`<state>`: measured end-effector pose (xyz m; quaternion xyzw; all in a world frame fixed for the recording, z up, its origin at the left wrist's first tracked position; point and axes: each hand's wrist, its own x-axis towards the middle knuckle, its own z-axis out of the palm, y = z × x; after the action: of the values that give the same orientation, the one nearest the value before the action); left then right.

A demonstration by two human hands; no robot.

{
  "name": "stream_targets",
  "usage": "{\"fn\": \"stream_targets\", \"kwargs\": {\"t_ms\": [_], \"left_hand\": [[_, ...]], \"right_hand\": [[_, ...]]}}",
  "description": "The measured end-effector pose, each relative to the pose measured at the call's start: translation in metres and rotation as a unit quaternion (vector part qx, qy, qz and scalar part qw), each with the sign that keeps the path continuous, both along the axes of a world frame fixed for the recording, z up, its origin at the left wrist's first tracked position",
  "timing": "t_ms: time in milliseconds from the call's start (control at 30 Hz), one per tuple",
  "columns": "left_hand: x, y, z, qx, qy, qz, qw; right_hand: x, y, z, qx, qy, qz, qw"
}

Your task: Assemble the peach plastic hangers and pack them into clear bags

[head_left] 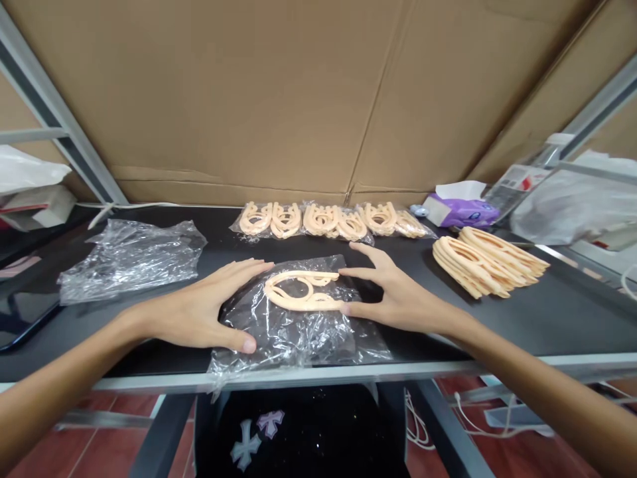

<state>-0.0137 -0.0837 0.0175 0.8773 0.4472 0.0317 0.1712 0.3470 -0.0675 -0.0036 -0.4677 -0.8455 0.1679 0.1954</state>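
Note:
A cream plastic piece, with a large ring at its left end and two arms to the right, lies flat over a clear plastic bag. Whether it is inside the bag or on top of it, I cannot tell. My left hand rests palm down over the bag's left side, thumb spread from the fingers, holding nothing. From the right, my right hand reaches in with fingers apart. Its thumb and a fingertip are at the ends of the piece's two arms, apparently touching them.
Bagged cream pieces line the back of the black table. Loose cream pieces are stacked at the right. Clear bags lie at the left. A purple tissue pack stands at the back right, before a cardboard wall.

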Motion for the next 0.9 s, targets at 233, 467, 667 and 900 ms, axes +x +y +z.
{"fn": "stream_targets", "kwargs": {"t_ms": [233,467,667,900], "left_hand": [[0.001,0.0,-0.001,-0.003,0.012,-0.006,1.0],[0.007,0.003,0.007,-0.029,0.028,0.01,0.999],[0.007,0.006,0.01,-0.025,0.041,-0.012,0.999],[0.031,0.019,0.013,0.012,0.048,-0.071,0.996]], "right_hand": [[-0.012,0.022,0.0,-0.021,-0.004,0.022,1.0],[-0.055,0.028,0.006,-0.016,0.005,0.02,1.0],[-0.055,0.03,0.007,-0.022,0.004,0.002,1.0],[-0.055,0.029,-0.005,-0.03,0.015,0.001,0.999]]}}
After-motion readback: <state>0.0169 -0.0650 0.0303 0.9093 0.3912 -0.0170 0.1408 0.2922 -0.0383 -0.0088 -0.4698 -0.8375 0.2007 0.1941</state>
